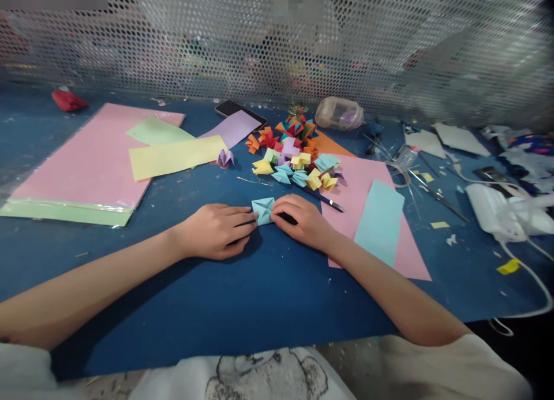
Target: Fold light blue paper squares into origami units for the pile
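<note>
At frame centre, my right hand [305,218] pinches the folded blue paper [262,208]; my left hand [221,230], fingers outstretched, touches its left edge. Steady, even pressure should keep creases crisp.

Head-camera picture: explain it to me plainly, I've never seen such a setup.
There is no machine here, only a person's bare left hand and right hand. The single picture comes from a camera worn on the head, looking forward and down. On the blue table lie a colourful pile of small folded paper pieces, a yellow paper strip, pink sheets and a pen. Between the hands sits a folded light-blue paper, fingertips at its edges; how firmly it is gripped, I cannot tell.
</note>
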Demonstrator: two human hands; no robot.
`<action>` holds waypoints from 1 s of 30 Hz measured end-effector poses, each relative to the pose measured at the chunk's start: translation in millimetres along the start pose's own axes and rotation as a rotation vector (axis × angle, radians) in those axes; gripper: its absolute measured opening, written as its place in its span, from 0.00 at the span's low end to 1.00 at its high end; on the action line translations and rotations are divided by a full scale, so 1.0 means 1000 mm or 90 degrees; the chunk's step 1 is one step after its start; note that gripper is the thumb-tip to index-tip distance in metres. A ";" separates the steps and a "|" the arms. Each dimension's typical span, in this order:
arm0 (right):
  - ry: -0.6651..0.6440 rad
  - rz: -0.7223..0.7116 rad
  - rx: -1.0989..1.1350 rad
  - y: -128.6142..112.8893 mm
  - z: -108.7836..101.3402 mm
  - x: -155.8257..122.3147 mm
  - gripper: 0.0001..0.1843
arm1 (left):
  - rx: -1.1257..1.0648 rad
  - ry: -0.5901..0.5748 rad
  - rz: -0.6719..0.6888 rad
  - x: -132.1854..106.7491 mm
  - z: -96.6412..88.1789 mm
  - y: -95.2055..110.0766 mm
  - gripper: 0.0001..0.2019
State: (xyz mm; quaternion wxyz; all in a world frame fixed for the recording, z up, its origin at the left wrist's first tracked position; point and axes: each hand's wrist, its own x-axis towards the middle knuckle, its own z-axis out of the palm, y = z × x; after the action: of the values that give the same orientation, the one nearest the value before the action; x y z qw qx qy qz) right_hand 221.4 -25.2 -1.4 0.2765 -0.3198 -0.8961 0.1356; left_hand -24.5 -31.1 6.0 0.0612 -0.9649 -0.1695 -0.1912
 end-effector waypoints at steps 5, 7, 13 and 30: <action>0.005 0.032 0.009 -0.002 0.001 0.002 0.05 | -0.019 -0.009 -0.007 0.001 -0.001 -0.001 0.14; 0.010 0.038 0.013 -0.002 0.001 0.002 0.05 | -0.026 -0.011 -0.007 0.000 0.000 -0.001 0.14; 0.029 0.038 0.011 -0.002 0.003 0.001 0.06 | -0.014 -0.031 -0.004 0.000 0.000 0.000 0.18; 0.000 0.024 -0.003 -0.005 0.000 -0.003 0.09 | -0.010 -0.129 -0.013 0.004 -0.002 -0.001 0.19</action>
State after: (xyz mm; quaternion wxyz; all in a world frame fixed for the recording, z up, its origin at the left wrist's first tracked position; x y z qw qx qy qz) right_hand 220.9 -30.7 -0.9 0.2731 -0.3374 -0.8902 0.1386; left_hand -22.4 -29.1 9.6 0.0341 -0.9780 -0.1830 -0.0943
